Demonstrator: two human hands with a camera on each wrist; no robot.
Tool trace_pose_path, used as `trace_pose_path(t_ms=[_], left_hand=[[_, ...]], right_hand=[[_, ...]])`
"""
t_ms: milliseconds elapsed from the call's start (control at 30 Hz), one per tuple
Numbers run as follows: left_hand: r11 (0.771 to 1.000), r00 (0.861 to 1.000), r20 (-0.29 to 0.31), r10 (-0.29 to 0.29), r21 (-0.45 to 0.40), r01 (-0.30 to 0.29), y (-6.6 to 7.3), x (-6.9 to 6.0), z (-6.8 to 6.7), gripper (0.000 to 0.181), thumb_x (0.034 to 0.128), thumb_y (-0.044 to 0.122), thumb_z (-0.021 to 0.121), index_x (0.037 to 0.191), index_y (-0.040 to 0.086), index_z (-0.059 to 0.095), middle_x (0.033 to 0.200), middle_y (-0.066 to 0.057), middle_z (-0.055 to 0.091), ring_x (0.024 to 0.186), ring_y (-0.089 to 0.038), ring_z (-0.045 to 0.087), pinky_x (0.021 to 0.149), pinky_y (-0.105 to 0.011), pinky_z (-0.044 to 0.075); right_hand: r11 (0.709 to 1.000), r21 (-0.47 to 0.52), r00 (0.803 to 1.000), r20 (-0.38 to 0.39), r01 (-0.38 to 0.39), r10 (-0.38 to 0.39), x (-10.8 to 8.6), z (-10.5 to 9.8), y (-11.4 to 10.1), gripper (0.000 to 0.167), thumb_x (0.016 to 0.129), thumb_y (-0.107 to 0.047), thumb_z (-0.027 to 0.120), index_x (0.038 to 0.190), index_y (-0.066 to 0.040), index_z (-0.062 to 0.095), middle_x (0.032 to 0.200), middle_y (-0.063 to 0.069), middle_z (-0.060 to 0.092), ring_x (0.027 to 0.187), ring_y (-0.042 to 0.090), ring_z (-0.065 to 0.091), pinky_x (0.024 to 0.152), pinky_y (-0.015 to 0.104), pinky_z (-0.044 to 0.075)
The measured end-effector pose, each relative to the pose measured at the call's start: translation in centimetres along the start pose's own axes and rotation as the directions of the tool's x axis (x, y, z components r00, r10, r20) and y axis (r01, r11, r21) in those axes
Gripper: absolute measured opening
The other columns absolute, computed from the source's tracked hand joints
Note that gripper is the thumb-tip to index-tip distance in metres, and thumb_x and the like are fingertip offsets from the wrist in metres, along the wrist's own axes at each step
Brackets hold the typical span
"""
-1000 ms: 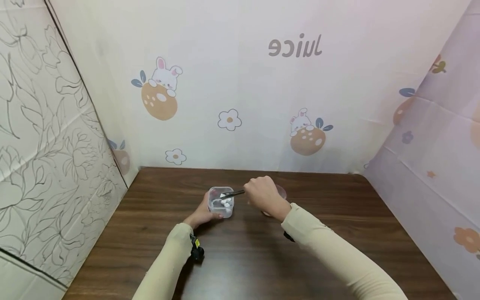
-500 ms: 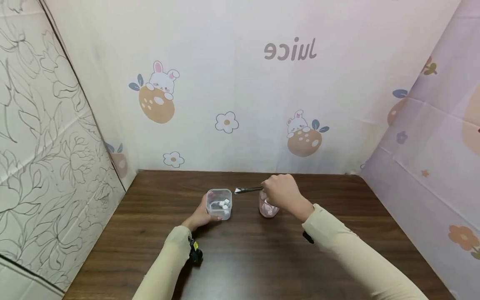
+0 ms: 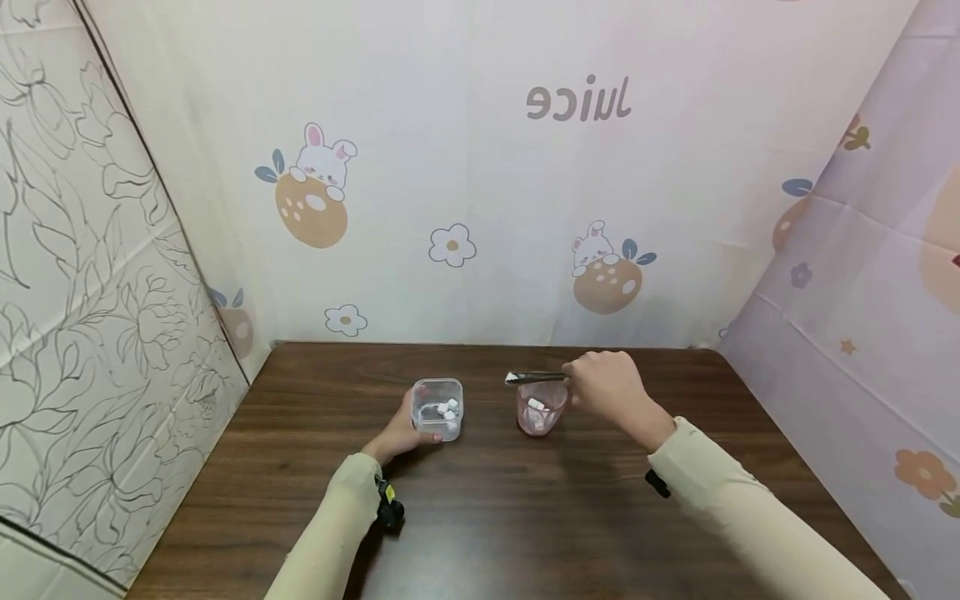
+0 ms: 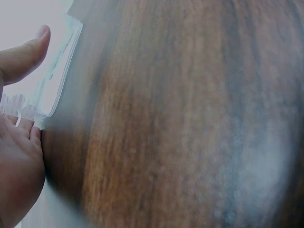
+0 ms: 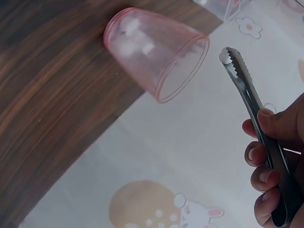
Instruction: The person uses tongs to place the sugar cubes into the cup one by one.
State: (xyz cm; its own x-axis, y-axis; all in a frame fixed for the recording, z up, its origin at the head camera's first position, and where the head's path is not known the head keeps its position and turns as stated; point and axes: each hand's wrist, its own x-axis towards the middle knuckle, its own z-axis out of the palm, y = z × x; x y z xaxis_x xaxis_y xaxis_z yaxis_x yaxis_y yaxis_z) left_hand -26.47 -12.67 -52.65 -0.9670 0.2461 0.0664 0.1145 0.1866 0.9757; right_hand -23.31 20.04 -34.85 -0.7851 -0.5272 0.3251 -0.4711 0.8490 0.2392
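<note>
My left hand [image 3: 400,433] holds a clear square plastic container [image 3: 422,408] on the table, thumb at its near side and fingers around the left. Several small white cubes [image 3: 450,408] lie inside, towards the right. My right hand [image 3: 611,385] grips dark metal tongs [image 5: 248,97], their toothed tips pinching a small white piece [image 5: 225,56]. The tips are above the rim of a pinkish transparent cup [image 5: 159,52], at its left side in the head view. More white pieces [image 3: 537,405] rest in the cup. In the left wrist view the container is overexposed and partly cut off.
The dark wooden table [image 3: 480,517] reaches back to a pale printed cloth [image 3: 495,167]. More cloth hangs at the left and right sides. A black wrist camera [image 3: 390,508] sits at the left wrist.
My right hand has moved right, carrying the tongs and a white piece from inside the container to above the cup. The left hand stays on the container.
</note>
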Motion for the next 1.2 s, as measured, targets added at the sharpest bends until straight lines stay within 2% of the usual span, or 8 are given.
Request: trace_pose_path(t_ms=[167, 333, 500, 667, 767, 833, 1033, 1200], left_hand=[[1.000, 1.000, 0.001, -0.003, -0.009, 0.003, 0.0, 0.0, 0.0, 0.106, 0.0639, -0.007, 0.081, 0.147, -0.001, 0.016, 0.147, -0.026, 0.028, 0.134, -0.041, 0.025, 0.110, -0.053, 0.015], [0.999, 1.000, -0.003, 0.030, -0.017, -0.030, -0.3, 0.1, -0.1, 0.103, 0.0637, -0.009, 0.080, 0.145, -0.003, 0.017, 0.146, -0.029, 0.028, 0.133, -0.042, 0.026, 0.109, -0.052, 0.016], [0.998, 0.999, -0.007, 0.041, -0.037, -0.041, -0.4, 0.1, -0.2, 0.101, 0.0632, -0.011, 0.080, 0.144, -0.004, 0.018, 0.146, -0.029, 0.029, 0.133, -0.041, 0.027, 0.110, -0.050, 0.016], [0.998, 0.999, -0.005, 0.047, -0.048, -0.047, -0.4, 0.2, 0.0, 0.102, 0.0630, -0.012, 0.079, 0.144, -0.004, 0.018, 0.146, -0.029, 0.028, 0.134, -0.042, 0.026, 0.110, -0.051, 0.015], [0.998, 0.999, -0.004, 0.041, -0.042, -0.041, -0.6, 0.2, 0.0, 0.102, 0.0635, -0.011, 0.080, 0.144, -0.003, 0.018, 0.146, -0.029, 0.028, 0.134, -0.042, 0.026, 0.110, -0.051, 0.015], [0.998, 0.999, -0.005, 0.041, -0.042, -0.041, -0.6, 0.2, 0.0, 0.101, 0.0635, -0.011, 0.080, 0.144, -0.003, 0.019, 0.146, -0.028, 0.029, 0.134, -0.041, 0.026, 0.110, -0.050, 0.015], [0.997, 0.999, -0.006, 0.048, -0.062, -0.048, -0.5, 0.2, 0.0, 0.102, 0.0616, -0.012, 0.079, 0.143, -0.004, 0.019, 0.145, -0.028, 0.030, 0.132, -0.041, 0.029, 0.110, -0.050, 0.016], [0.998, 0.999, -0.003, 0.042, -0.039, -0.042, -0.5, 0.2, 0.0, 0.104, 0.0620, -0.011, 0.080, 0.145, -0.003, 0.018, 0.146, -0.028, 0.029, 0.132, -0.041, 0.027, 0.110, -0.050, 0.015]], right_hand=[[1.000, -0.008, 1.000, 0.004, -0.016, 0.016, -1.4, -0.1, 1.3, 0.010, 0.079, -0.014, 0.073, 0.070, -0.016, 0.069, 0.054, -0.001, 0.056, 0.040, 0.012, 0.034, 0.036, 0.029, 0.028], [1.000, -0.013, 1.000, 0.013, -0.014, 0.014, -2.6, 0.3, 2.3, 0.021, 0.080, -0.013, 0.074, 0.063, -0.017, 0.063, 0.048, -0.004, 0.044, 0.040, 0.010, 0.031, 0.039, 0.026, 0.023], [1.000, -0.015, 1.000, 0.016, 0.004, -0.004, -3.0, 1.1, 2.5, 0.029, 0.078, -0.011, 0.074, 0.057, -0.018, 0.056, 0.044, -0.006, 0.036, 0.040, 0.009, 0.027, 0.039, 0.026, 0.021], [0.997, -0.063, 0.999, 0.013, 0.042, -0.041, -2.6, 1.5, 2.4, 0.037, 0.069, -0.011, 0.080, 0.051, -0.018, 0.048, 0.045, -0.004, 0.038, 0.040, 0.010, 0.031, 0.038, 0.028, 0.026], [0.992, -0.108, 0.998, 0.026, 0.068, -0.066, -2.2, 1.6, 2.1, 0.035, 0.063, -0.017, 0.085, 0.052, -0.016, 0.051, 0.047, -0.002, 0.043, 0.039, 0.011, 0.036, 0.036, 0.029, 0.032], [0.988, -0.130, 0.997, 0.027, 0.081, -0.079, -1.9, 1.5, 1.9, 0.033, 0.061, -0.015, 0.083, 0.052, -0.014, 0.051, 0.048, -0.001, 0.045, 0.040, 0.012, 0.037, 0.036, 0.031, 0.033], [0.973, -0.186, 0.990, -0.019, 0.135, -0.141, -0.7, 1.3, 1.0, 0.039, 0.062, 0.004, 0.068, 0.047, -0.016, 0.039, 0.045, -0.003, 0.035, 0.046, 0.009, 0.022, 0.036, 0.029, 0.028], [0.955, -0.245, 0.984, -0.028, 0.164, -0.176, 0.0, 1.2, 0.2, 0.043, 0.065, 0.006, 0.067, 0.046, -0.016, 0.036, 0.044, -0.003, 0.034, 0.047, 0.009, 0.019, 0.037, 0.027, 0.027]])
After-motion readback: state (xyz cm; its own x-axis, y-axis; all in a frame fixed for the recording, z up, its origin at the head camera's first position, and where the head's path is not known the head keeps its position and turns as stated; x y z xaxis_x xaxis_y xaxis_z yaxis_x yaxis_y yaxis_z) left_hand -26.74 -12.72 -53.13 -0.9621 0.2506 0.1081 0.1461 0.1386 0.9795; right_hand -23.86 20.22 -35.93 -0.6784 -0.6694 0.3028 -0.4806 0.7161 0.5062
